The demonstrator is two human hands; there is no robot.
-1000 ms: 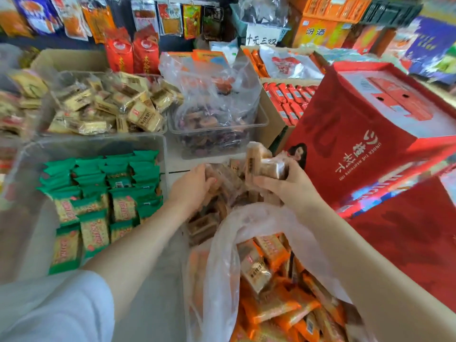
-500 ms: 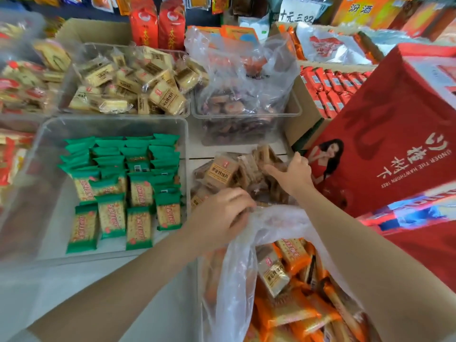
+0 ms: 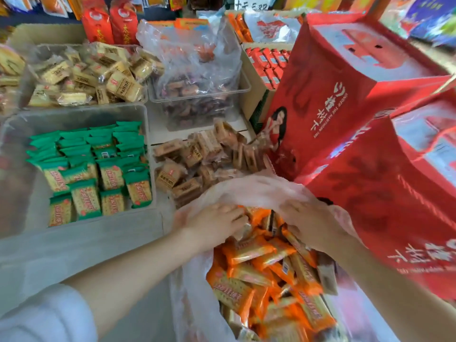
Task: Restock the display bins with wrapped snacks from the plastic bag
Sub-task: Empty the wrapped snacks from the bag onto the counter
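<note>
**Both hands in the bag mouth, over the snack stock**

The wrapped snacks lie heaped inside the plastic bag, at the bottom centre of the view. Most have orange wrappers; a few brown ones are mixed in. The packs lie at mixed angles, so no single long axis applies.

The left hand rests palm down at the near-left edge of the bag mouth, fingers curled into the top of the heap. Whether it has closed on a pack cannot be told. The right hand sits at the right edge, under the translucent film. Its fingers are hidden, so its grip also cannot be told.

Both hands touch the heap; neither is clearly nearer. The target bin of brown snacks lies directly beyond the bag, just past its far rim. The probable transfer therefore runs forward and away from the person. The bin of green packs stands left of it.
</note>
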